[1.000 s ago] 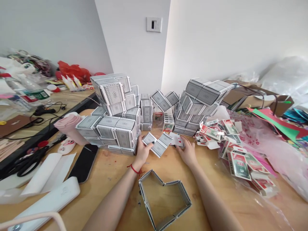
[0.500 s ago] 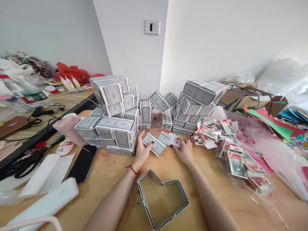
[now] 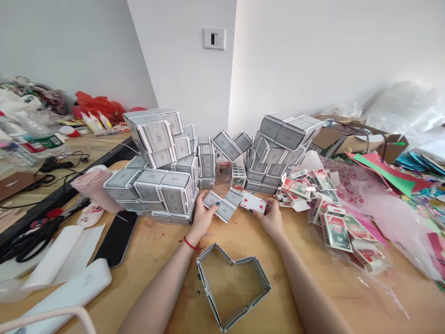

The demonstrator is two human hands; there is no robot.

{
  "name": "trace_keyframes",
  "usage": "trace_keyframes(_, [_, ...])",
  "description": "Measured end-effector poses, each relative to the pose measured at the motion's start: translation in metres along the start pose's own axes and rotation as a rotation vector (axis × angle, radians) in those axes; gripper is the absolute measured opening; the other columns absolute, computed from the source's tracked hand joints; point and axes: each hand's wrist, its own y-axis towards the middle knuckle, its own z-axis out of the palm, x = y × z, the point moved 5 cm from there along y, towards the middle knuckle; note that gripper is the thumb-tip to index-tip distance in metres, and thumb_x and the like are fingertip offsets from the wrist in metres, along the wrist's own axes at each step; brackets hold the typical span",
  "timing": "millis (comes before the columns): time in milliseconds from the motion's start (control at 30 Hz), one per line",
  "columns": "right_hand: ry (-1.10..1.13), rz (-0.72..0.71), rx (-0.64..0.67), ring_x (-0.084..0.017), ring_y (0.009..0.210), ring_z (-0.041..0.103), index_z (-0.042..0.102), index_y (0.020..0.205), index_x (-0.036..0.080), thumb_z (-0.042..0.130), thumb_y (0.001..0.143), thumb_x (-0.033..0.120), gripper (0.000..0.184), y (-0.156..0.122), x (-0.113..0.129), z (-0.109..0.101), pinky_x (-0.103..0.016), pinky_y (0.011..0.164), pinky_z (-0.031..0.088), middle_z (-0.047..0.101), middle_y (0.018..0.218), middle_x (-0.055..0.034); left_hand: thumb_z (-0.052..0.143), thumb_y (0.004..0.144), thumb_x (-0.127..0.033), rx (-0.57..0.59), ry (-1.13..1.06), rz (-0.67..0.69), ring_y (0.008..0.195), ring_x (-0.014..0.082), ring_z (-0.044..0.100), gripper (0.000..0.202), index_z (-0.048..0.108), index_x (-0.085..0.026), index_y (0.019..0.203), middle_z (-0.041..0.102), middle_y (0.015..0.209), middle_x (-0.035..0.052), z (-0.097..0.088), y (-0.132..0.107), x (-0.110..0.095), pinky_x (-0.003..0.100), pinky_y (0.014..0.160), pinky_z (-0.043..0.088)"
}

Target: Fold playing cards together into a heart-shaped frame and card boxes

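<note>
My left hand (image 3: 200, 216) is closed on a folded strip of grey-backed playing cards (image 3: 222, 205) held just above the wooden table. My right hand (image 3: 271, 218) pinches a single face-up card with red hearts (image 3: 253, 202) beside the strip's right end. Near me on the table lies a heart-shaped frame made of cards (image 3: 232, 285), between my forearms. A red string circles my left wrist.
Stacks of card blocks (image 3: 157, 182) rise behind my hands, with more blocks (image 3: 282, 139) to the right. Empty card boxes in plastic (image 3: 335, 218) lie at right. Scissors (image 3: 29, 236), a black phone (image 3: 116, 237) and white paper (image 3: 62, 257) lie at left.
My right hand has turned the single card so its red-heart face shows more fully and lifted it slightly. The left hand keeps its hold on the strip.
</note>
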Motion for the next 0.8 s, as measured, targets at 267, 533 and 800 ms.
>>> trace_keyframes(267, [0.558, 0.214, 0.153, -0.015, 0.057, 0.059, 0.045, 0.1, 0.021, 0.072, 0.063, 0.033, 0.047, -0.026, 0.023, 0.009, -0.029, 0.054, 0.048, 0.065, 0.075, -0.0015, 0.067, 0.067, -0.023, 0.001, -0.158, -0.141, 0.096, 0.0203, 0.06, 0.057, 0.042, -0.024, 0.118, 0.056, 0.114, 0.0076, 0.0, 0.002, 0.006, 0.033, 0.071, 0.055])
trace_keyframes(533, [0.692, 0.37, 0.37, -0.017, 0.051, 0.063, 0.052, 0.08, 0.017, 0.067, 0.07, 0.042, 0.031, -0.048, 0.035, 0.038, -0.029, 0.049, 0.05, 0.069, 0.066, -0.0062, 0.067, 0.067, -0.023, 0.009, -0.188, -0.135, 0.093, 0.0209, 0.062, 0.055, 0.043, -0.022, 0.116, 0.058, 0.112, 0.0084, 0.0, 0.004, 0.008, 0.035, 0.072, 0.055])
trace_keyframes(800, [0.68, 0.396, 0.482, -0.018, 0.05, 0.064, 0.053, 0.079, 0.016, 0.067, 0.07, 0.038, 0.027, -0.053, 0.037, 0.04, -0.029, 0.048, 0.052, 0.069, 0.063, -0.0062, 0.066, 0.069, -0.024, 0.003, -0.162, -0.136, 0.095, 0.0225, 0.062, 0.053, 0.042, -0.023, 0.116, 0.056, 0.118, 0.0095, -0.001, 0.004, 0.009, 0.035, 0.07, 0.055])
